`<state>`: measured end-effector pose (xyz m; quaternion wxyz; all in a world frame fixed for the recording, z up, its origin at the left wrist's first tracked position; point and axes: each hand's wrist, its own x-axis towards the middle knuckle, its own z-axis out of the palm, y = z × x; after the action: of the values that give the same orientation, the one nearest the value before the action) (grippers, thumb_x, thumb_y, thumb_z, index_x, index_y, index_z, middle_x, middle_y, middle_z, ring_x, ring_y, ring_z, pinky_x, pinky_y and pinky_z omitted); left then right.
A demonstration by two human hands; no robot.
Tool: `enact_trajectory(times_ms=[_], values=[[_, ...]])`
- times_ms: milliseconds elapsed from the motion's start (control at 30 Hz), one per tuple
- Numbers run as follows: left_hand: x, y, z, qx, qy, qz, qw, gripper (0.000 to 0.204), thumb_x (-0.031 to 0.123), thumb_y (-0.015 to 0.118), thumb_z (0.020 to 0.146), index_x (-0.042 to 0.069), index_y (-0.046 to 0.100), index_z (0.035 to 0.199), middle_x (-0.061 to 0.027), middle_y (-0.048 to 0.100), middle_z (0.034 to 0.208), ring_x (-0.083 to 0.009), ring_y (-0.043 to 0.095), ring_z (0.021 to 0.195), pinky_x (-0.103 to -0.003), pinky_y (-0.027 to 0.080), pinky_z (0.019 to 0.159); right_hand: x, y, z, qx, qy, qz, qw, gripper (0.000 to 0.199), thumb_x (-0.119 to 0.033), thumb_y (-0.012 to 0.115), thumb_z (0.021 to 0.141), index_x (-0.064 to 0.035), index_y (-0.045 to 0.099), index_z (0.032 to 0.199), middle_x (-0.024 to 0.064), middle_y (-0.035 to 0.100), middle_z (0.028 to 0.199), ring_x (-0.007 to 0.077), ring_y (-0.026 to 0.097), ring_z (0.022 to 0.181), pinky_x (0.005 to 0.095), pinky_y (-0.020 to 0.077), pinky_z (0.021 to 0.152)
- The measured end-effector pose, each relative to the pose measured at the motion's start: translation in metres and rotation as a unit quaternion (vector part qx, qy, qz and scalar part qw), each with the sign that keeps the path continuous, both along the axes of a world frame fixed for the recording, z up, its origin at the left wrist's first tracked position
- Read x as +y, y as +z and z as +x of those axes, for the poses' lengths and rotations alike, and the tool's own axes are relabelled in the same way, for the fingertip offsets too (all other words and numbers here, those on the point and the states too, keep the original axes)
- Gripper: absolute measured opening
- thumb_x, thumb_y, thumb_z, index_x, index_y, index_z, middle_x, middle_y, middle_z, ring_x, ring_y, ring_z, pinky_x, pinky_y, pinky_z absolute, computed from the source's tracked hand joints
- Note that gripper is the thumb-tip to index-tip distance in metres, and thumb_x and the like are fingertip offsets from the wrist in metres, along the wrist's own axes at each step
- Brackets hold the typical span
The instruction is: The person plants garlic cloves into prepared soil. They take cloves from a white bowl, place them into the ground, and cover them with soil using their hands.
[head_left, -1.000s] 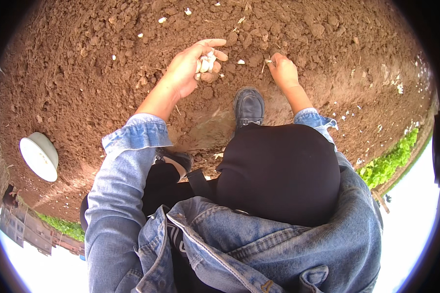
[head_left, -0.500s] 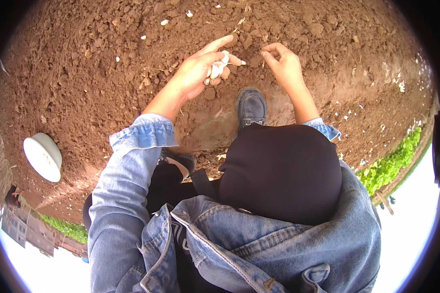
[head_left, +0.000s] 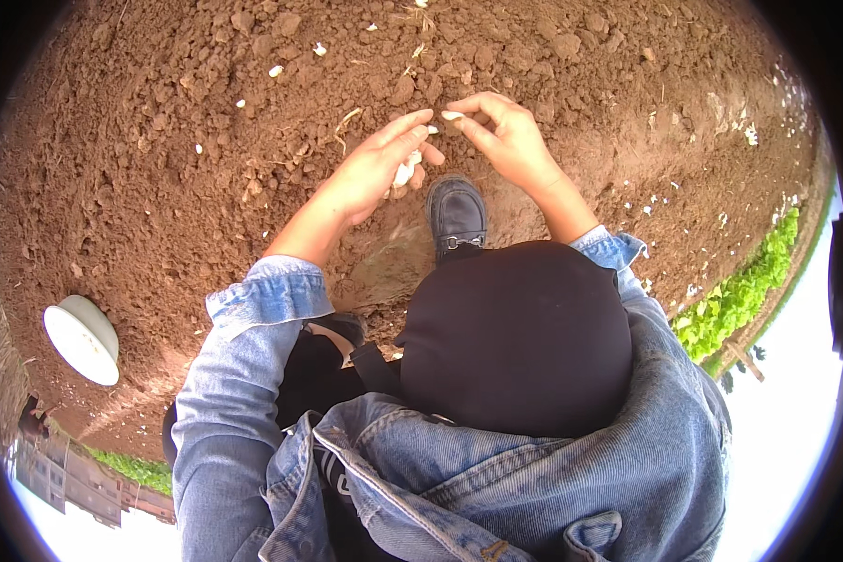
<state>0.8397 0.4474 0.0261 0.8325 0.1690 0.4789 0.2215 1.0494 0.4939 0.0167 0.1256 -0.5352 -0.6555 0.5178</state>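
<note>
My left hand [head_left: 370, 173] is curled around several white garlic cloves [head_left: 406, 172], which show between the palm and fingers. One more pale clove tip [head_left: 432, 129] pokes out beside its fingertips. Just to the right, my right hand [head_left: 515, 148] pinches a single garlic clove [head_left: 452, 115] between thumb and fingers. The two hands are close together, low over loose brown soil [head_left: 206, 206]. Further out, a few white cloves lie apart on the ground, among them one clove [head_left: 320, 49] and another clove [head_left: 275, 71].
A white bowl [head_left: 73, 330] rests tilted on the soil at the far left. My dark shoe [head_left: 459, 215] stands just below my hands. Scattered white bits [head_left: 660, 199] lie to the right, before a strip of green plants [head_left: 740, 295].
My right hand has moved left toward my left hand, and a garlic clove now shows in its pinch. My left fingers have drawn in. The view has shifted slightly.
</note>
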Motion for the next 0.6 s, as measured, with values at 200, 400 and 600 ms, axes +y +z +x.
enact_trajectory(times_ms=[200, 400, 600], values=[[0.004, -0.012, -0.001, -0.081, 0.122, -0.083, 0.986, 0.04, 0.028, 0.043, 0.103, 0.001, 0.053, 0.13, -0.0046, 0.062, 0.096, -0.0081, 0.056, 0.073, -0.02, 0.043, 0.052, 0.027, -0.086, 0.116, -0.288, 0.085, 0.181, 0.937, 0.014, -0.017, 0.067, 0.084, -0.0084, 0.067, 0.095, 0.0095, 0.068, 0.093, 0.0292, 0.063, 0.084, 0.0389, 0.0517, 0.078], [0.005, -0.015, -0.009, -0.123, 0.203, -0.111, 0.965, 0.04, 0.026, 0.043, 0.102, -0.003, 0.053, 0.129, -0.0108, 0.065, 0.11, -0.0164, 0.065, 0.09, -0.027, 0.058, 0.073, 0.025, -0.118, 0.107, -0.365, 0.154, 0.191, 0.898, 0.013, -0.014, 0.068, 0.079, -0.0135, 0.067, 0.091, 0.0063, 0.069, 0.089, 0.0274, 0.06, 0.091, 0.0401, 0.0504, 0.081], [0.007, -0.016, -0.007, -0.178, 0.205, -0.099, 0.957, 0.045, 0.029, 0.04, 0.103, -0.004, 0.051, 0.131, -0.0159, 0.062, 0.122, -0.0244, 0.065, 0.105, -0.038, 0.057, 0.087, 0.028, -0.116, 0.096, -0.422, 0.124, 0.172, 0.882, 0.013, -0.019, 0.071, 0.078, -0.0131, 0.064, 0.088, 0.0054, 0.067, 0.088, 0.0278, 0.061, 0.092, 0.0401, 0.0506, 0.08]])
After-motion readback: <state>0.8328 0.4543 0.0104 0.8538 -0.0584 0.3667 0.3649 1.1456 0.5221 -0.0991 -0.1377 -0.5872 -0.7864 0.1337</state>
